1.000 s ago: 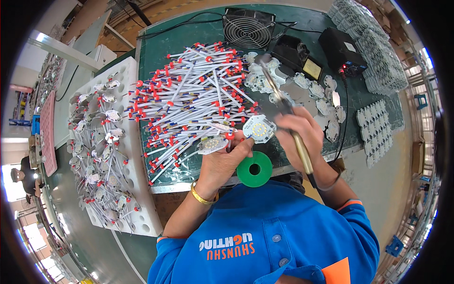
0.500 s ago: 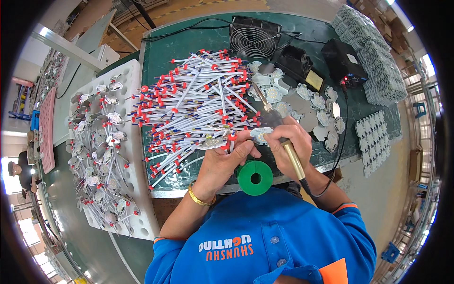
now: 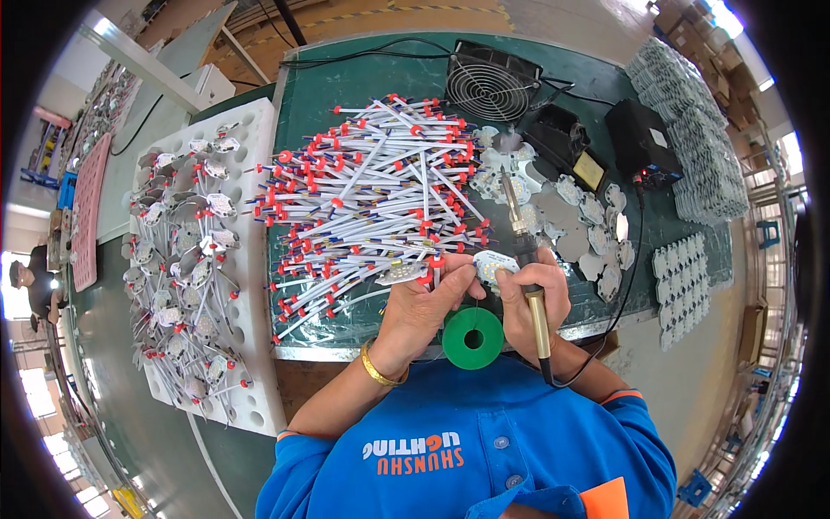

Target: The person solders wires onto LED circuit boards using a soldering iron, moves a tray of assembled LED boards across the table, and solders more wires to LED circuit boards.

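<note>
Between the thumb and fingers of my left hand (image 3: 424, 298) is a small LED circuit board (image 3: 403, 273), beside a white cable with a red ring. That hand's thumb and fingertip also reach the edge of a second LED board (image 3: 494, 265). My right hand (image 3: 534, 298) pinches this second board while its fingers grip a soldering iron (image 3: 538, 324). The iron's tip points away from me, over loose boards (image 3: 566, 221). A green solder spool (image 3: 454, 346) sits just below my hands, with a thin strand rising toward them.
White cables with red rings (image 3: 372, 199) are heaped on the green table (image 3: 346, 73). At left, a white foam tray (image 3: 259, 346) holds wired boards. A fan (image 3: 488, 91), a black holder with sponge (image 3: 590, 170), a black power unit (image 3: 644, 143) and stacked board panels (image 3: 705, 147) stand beyond.
The view has shifted slightly. The soldering iron has swung more upright in my right hand. The pinched board has come a little nearer me, and my left thumb now lies close against its edge.
</note>
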